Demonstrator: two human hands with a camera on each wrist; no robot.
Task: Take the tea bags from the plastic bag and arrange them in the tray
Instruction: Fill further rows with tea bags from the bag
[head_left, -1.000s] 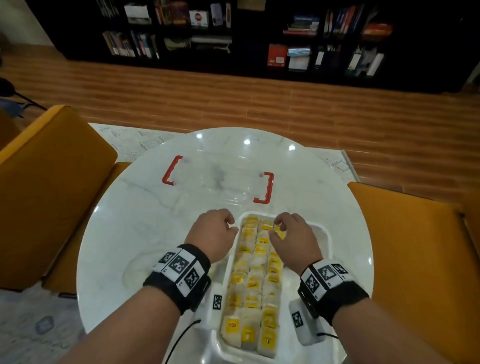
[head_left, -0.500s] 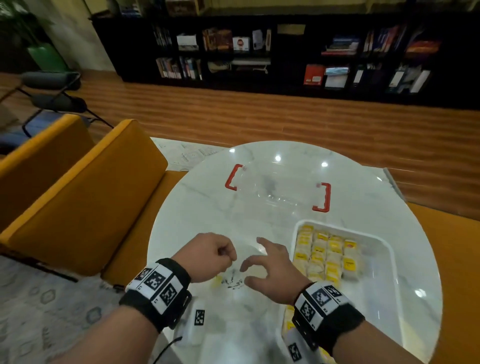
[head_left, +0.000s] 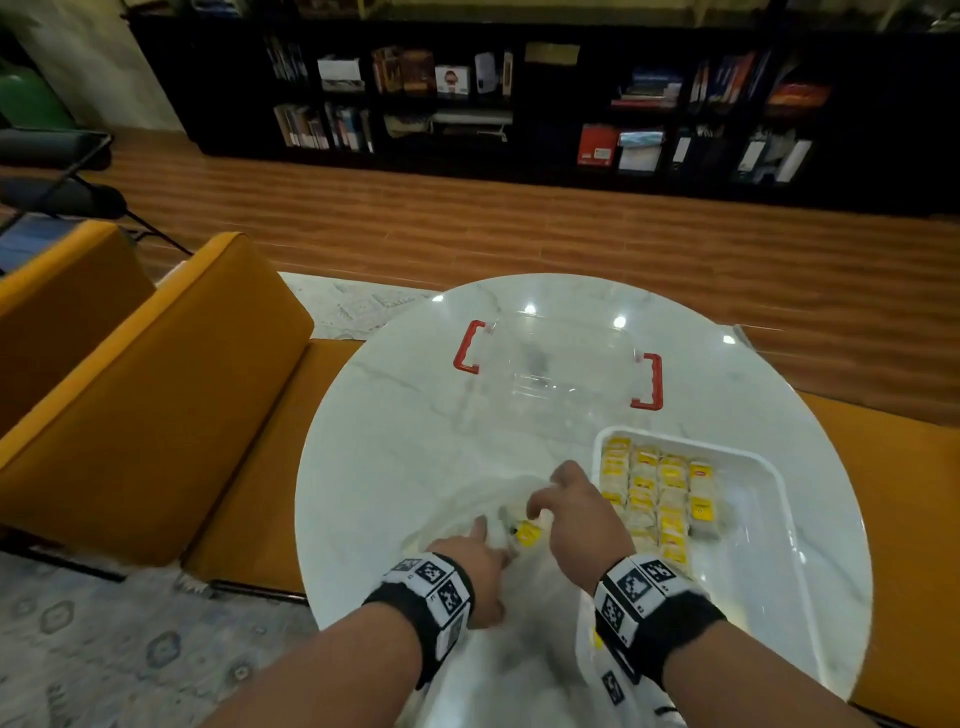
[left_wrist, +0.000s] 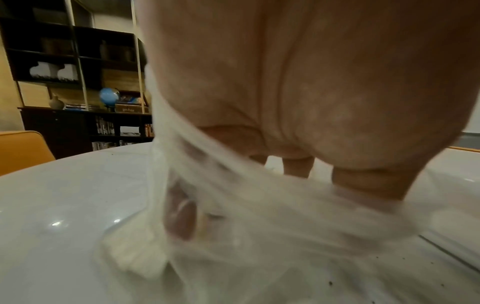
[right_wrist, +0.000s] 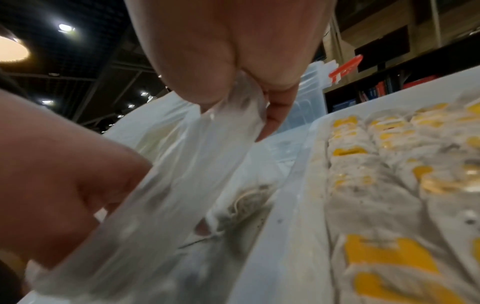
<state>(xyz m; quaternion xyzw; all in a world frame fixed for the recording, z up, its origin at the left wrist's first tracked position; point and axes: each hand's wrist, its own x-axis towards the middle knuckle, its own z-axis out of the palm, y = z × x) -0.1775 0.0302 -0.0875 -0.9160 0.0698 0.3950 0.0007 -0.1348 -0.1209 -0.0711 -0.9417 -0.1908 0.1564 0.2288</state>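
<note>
A white tray (head_left: 769, 467) on the right of the round marble table holds rows of yellow-tagged tea bags (head_left: 660, 499), which fill its left part (right_wrist: 389, 164). Just left of it lies the clear plastic bag (head_left: 452, 514). My right hand (head_left: 550, 499) pinches the bag's film (right_wrist: 197, 154) between thumb and fingers and holds it up. My left hand (head_left: 483, 535) reaches into the bag, the film stretched across its palm (left_wrist: 259, 226). A fingertip touches a tea bag (right_wrist: 246, 203) inside; its yellow tag (head_left: 527, 534) shows. Whether the left fingers grip anything is hidden.
A clear storage box with red handles (head_left: 558, 364) stands at the far side of the table. Orange chairs (head_left: 156, 389) stand to the left and right. The tray's right half (head_left: 753, 545) holds no tea bags. Dark bookshelves line the far wall.
Both hands left the tray and moved left to the plastic bag. The right hand took hold of the film, and the left hand went from a fist into the bag.
</note>
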